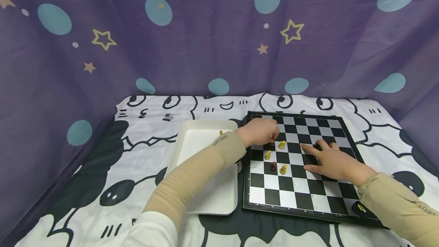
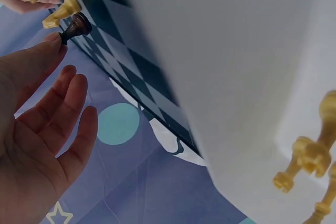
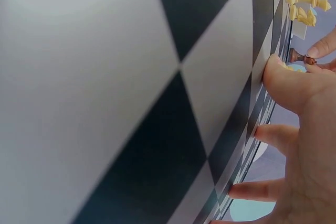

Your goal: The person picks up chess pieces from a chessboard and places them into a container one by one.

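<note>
My left hand (image 1: 260, 131) reaches over the left side of the chessboard (image 1: 304, 201). Its thumb and fingertips pinch the top of a dark brown chess piece (image 2: 79, 27), whose base stands at the board in the right wrist view. Close by are a yellow knight (image 1: 282, 145), another yellow piece (image 1: 267, 154), a second dark brown piece (image 1: 273, 166) and a yellow piece (image 1: 283, 169) nearer the front. Farther right, my right hand (image 1: 332, 163) rests on the board with fingers spread, holding nothing; its thumb (image 3: 278, 74) touches the squares.
Left of the board lies a white tray (image 1: 219, 206), partly covered by my left forearm. Several yellow chess pieces (image 2: 312, 156) lie in it. A patterned black-and-white cloth (image 1: 137, 170) covers the table, and a purple curtain (image 1: 205, 48) hangs behind.
</note>
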`<state>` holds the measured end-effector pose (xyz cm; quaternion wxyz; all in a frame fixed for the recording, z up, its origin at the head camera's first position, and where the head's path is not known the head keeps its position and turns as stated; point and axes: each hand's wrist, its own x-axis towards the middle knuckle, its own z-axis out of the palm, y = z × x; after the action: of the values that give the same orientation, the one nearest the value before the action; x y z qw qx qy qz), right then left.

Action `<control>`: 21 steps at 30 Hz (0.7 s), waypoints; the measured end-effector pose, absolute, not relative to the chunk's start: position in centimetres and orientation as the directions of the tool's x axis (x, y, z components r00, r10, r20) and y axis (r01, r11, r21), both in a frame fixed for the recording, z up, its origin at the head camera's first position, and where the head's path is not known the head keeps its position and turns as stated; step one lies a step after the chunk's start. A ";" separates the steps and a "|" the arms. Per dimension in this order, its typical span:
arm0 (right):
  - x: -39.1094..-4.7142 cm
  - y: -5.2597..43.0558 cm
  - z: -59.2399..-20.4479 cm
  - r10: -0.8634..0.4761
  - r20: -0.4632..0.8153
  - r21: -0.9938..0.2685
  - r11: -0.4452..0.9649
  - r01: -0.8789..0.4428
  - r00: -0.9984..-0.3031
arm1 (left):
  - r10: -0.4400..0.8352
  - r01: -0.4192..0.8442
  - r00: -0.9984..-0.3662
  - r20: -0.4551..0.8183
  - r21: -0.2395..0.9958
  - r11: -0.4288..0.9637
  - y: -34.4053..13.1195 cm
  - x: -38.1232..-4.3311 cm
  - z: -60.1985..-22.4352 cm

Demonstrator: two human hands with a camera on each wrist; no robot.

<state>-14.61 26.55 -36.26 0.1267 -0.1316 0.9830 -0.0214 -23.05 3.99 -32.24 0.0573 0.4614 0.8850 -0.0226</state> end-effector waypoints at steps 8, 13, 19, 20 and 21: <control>-14.7 26.6 -36.4 -0.267 -0.243 -0.070 0.964 -0.258 -0.932 | 0.809 0.812 -0.577 -0.113 0.023 0.583 3.6 -23.0 -32.1; -14.7 26.6 -36.4 -0.270 -0.240 -0.074 0.963 -0.260 -0.932 | 0.807 0.811 -0.582 -0.100 0.006 0.585 3.1 -22.6 -31.9; -14.8 26.7 -36.4 -0.265 -0.253 -0.082 0.964 -0.252 -0.931 | 0.805 0.808 -0.586 -0.087 -0.001 0.589 2.5 -22.2 -31.8; -14.8 26.7 -36.3 -0.263 -0.256 -0.085 0.965 -0.250 -0.930 | 0.804 0.807 -0.588 -0.086 -0.001 0.590 2.5 -22.2 -31.8; -14.8 26.6 -36.3 -0.261 -0.256 -0.086 0.965 -0.247 -0.931 | 0.805 0.808 -0.588 -0.083 0.000 0.590 2.4 -22.1 -31.8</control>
<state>-14.82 26.64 -36.31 0.1339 -0.1292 0.9822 -0.0263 -22.13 2.38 -31.78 0.0370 0.4525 0.8908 -0.0189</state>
